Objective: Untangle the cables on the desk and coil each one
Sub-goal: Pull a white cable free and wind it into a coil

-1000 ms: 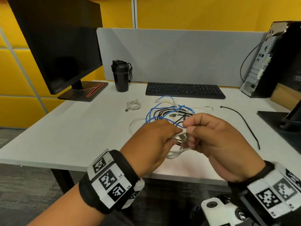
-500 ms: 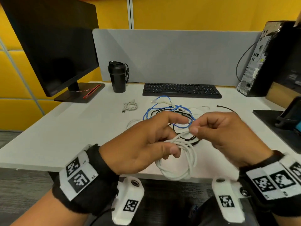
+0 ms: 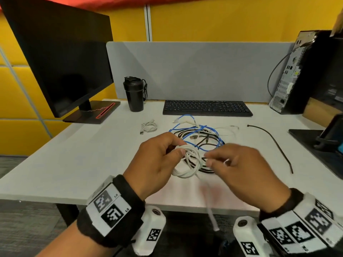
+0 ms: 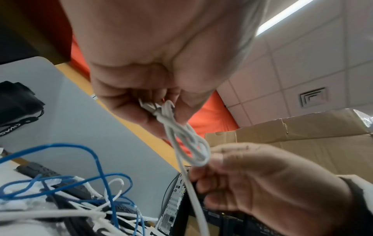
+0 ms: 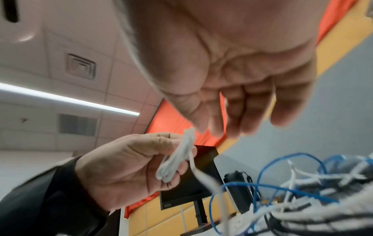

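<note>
The left hand pinches the white cable, coiled in several loops, above the desk front edge. The right hand is just beside it, fingers loosely curled and blurred; whether it holds the cable's loose tail I cannot tell.

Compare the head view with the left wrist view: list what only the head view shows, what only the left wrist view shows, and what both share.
Only the head view: the keyboard, the monitor, the small coiled white cable lying apart, and the lone black cable.

Only the left wrist view: the ceiling vent, cardboard boxes, and the connector pinched in the left hand's fingers.

Both: the left hand holding the white cable coil, the right hand, and the blue cable.
</note>
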Demonstrator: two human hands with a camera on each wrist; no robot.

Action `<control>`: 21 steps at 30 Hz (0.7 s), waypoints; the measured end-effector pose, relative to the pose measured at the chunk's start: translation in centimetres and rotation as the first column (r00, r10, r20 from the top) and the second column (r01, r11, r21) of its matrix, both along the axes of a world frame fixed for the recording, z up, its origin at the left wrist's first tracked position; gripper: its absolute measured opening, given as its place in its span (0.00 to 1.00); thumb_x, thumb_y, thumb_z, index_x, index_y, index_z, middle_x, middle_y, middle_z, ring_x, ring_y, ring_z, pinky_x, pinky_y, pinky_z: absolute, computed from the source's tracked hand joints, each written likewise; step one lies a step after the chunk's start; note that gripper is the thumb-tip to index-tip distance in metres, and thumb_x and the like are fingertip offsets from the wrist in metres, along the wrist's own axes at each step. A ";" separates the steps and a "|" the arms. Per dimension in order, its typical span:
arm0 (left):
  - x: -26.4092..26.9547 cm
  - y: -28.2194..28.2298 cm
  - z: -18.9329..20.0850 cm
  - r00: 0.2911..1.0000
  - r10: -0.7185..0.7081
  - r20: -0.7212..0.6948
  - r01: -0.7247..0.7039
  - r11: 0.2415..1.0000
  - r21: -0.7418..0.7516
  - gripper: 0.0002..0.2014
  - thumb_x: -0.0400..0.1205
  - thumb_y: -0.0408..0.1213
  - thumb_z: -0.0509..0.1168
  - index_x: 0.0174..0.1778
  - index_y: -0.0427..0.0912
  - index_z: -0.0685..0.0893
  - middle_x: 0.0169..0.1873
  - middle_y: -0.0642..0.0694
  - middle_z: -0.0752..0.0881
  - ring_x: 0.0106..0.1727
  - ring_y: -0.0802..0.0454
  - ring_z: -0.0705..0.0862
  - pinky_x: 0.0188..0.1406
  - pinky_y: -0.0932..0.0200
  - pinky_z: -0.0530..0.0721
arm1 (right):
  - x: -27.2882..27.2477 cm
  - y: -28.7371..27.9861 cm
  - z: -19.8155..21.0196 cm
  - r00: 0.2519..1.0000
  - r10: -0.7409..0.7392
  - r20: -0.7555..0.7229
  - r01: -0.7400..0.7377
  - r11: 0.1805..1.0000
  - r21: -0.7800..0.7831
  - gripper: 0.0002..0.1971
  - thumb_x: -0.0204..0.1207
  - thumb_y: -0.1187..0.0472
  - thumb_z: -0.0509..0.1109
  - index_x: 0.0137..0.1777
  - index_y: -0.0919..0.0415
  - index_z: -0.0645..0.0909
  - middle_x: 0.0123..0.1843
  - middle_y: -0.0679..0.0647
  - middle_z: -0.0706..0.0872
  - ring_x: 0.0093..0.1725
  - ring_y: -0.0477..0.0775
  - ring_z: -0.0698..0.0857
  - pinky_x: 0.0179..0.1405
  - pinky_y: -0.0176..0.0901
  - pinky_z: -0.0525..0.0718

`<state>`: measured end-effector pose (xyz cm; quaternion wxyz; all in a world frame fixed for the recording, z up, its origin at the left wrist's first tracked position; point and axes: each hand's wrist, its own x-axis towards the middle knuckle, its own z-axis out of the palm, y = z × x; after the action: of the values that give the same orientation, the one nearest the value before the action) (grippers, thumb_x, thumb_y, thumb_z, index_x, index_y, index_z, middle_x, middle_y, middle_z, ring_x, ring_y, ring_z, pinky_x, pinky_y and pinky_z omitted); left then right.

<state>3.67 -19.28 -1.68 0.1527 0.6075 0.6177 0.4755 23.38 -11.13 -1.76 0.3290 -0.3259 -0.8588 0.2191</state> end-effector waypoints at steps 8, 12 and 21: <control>2.3 0.3 -0.5 0.770 0.007 0.638 0.030 0.998 -0.047 0.08 0.78 0.27 0.72 0.38 0.43 0.92 0.36 0.41 0.91 0.36 0.51 0.87 0.37 0.60 0.85 | -1.7 -3.4 -0.9 0.994 -0.109 0.029 0.092 0.933 0.348 0.17 0.71 0.50 0.77 0.58 0.41 0.78 0.40 0.40 0.91 0.35 0.42 0.88 0.35 0.45 0.87; 2.3 0.3 -0.2 0.566 -0.041 0.824 0.162 0.985 -0.063 0.06 0.79 0.26 0.70 0.44 0.41 0.89 0.39 0.39 0.89 0.37 0.49 0.87 0.40 0.57 0.85 | -2.3 -3.1 -0.9 0.979 -0.028 -0.203 0.025 1.000 -0.016 0.14 0.72 0.59 0.78 0.51 0.44 0.77 0.35 0.41 0.90 0.28 0.38 0.83 0.32 0.35 0.82; 1.8 -0.1 -0.4 0.982 -0.189 -0.007 0.184 0.961 -0.209 0.22 0.78 0.35 0.70 0.64 0.64 0.80 0.49 0.54 0.88 0.42 0.56 0.89 0.46 0.54 0.88 | -0.1 -0.2 2.0 0.782 -0.047 -0.621 -0.442 0.661 -0.606 0.10 0.77 0.72 0.67 0.43 0.57 0.84 0.29 0.55 0.80 0.29 0.49 0.78 0.32 0.43 0.76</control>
<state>5.50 -19.43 -2.11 0.2510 0.6501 0.6058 0.3839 23.28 -11.34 0.29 0.3935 -0.2427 -0.5854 0.6660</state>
